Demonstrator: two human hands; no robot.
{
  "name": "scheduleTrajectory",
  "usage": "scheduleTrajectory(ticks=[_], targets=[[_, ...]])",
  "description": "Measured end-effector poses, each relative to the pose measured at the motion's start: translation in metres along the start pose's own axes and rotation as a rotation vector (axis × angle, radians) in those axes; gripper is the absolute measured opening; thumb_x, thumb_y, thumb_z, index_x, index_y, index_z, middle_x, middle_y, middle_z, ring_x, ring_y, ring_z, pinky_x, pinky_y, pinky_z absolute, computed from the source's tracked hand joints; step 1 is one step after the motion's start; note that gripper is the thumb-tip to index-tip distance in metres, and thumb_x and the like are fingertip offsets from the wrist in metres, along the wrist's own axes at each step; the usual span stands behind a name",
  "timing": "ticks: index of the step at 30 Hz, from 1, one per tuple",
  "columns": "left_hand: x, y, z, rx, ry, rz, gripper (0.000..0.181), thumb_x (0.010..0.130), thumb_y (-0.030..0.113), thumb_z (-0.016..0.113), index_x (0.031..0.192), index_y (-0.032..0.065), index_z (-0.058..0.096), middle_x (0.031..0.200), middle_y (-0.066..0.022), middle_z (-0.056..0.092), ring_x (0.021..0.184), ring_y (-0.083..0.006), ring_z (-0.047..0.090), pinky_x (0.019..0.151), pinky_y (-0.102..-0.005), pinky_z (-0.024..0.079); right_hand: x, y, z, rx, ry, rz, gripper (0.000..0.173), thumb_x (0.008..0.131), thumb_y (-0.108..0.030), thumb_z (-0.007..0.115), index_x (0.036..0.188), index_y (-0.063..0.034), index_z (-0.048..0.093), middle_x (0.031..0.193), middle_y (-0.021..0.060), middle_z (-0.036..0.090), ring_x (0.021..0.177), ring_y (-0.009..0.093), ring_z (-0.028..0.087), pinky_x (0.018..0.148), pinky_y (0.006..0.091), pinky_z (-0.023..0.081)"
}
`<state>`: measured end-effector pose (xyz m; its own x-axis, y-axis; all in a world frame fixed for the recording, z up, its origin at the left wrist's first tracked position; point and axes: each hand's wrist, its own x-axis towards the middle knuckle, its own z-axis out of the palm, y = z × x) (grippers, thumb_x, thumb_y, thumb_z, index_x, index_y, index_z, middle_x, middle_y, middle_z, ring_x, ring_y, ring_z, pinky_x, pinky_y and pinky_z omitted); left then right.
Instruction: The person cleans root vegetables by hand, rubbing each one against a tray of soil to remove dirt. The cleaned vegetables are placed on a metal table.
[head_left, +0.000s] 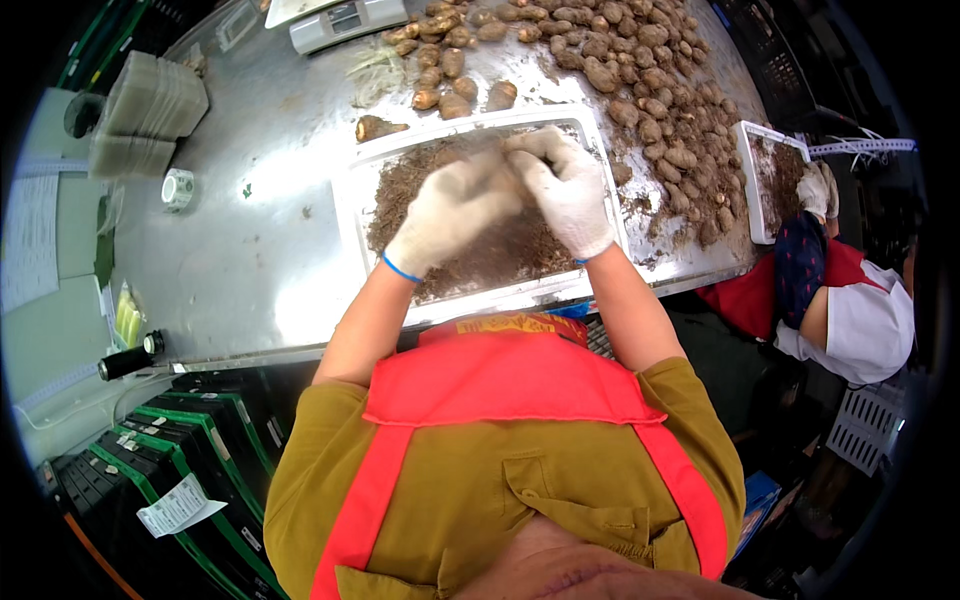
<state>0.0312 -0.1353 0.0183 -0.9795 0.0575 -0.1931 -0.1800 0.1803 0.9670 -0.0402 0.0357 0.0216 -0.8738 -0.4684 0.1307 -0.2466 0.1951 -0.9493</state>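
Both my hands wear off-white knit gloves with blue cuff edging and meet above a shallow white tray (465, 302). Between them is a brown taro corm (508, 180), badly blurred by motion. My left hand (454, 214) grips it from the left, its fingers smeared in the picture. From the right, my right hand (566, 187) curls its thumb and fingers about it. Brown fibrous scrapings and soil (480, 262) cover the tray's floor beneath. Just beyond the tray's far rim lie several loose taro corms (454, 106), and one cut piece (377, 128) sits near its far left corner.
A large heap of taro corms (652, 90) spreads right of the tray on the metal table (247, 255). A scale (349, 24) stands at the back. Stacked clear plastic containers (150, 105) and a label roll (178, 189) are left. A co-worker's gloved hands (816, 191) are at another tray (757, 187).
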Motion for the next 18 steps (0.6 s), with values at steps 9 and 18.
scheduleTrajectory(ticks=[9, 18], targets=[[0.010, -0.039, 0.000, -0.916, -0.108, 0.021, 0.054, 0.104, 0.034, 0.053, 0.142, -0.0040, 0.042, 0.116, -0.0212, 0.066, 0.093, -0.0285, 0.072, 0.075, -0.0450, 0.064, 0.015, 0.033, -0.017, 0.558, 0.092, 0.172, 0.033, 0.100, -0.020, 0.048, 0.110, 0.0051, 0.067, 0.095, 0.0120, 0.070, 0.074, 0.016, 0.064, 0.067, 0.0290, 0.055], [0.016, -0.052, -0.006, -0.804, -0.088, -0.039, 0.044, 0.107, 0.028, 0.047, 0.137, -0.0037, 0.046, 0.112, -0.0180, 0.063, 0.101, -0.0303, 0.069, 0.088, -0.0457, 0.061, 0.001, 0.018, -0.002, 0.179, -0.064, 0.055, 0.023, 0.088, -0.017, 0.070, 0.103, 0.0006, 0.070, 0.098, 0.0101, 0.072, 0.080, 0.016, 0.068, 0.076, 0.0300, 0.055]])
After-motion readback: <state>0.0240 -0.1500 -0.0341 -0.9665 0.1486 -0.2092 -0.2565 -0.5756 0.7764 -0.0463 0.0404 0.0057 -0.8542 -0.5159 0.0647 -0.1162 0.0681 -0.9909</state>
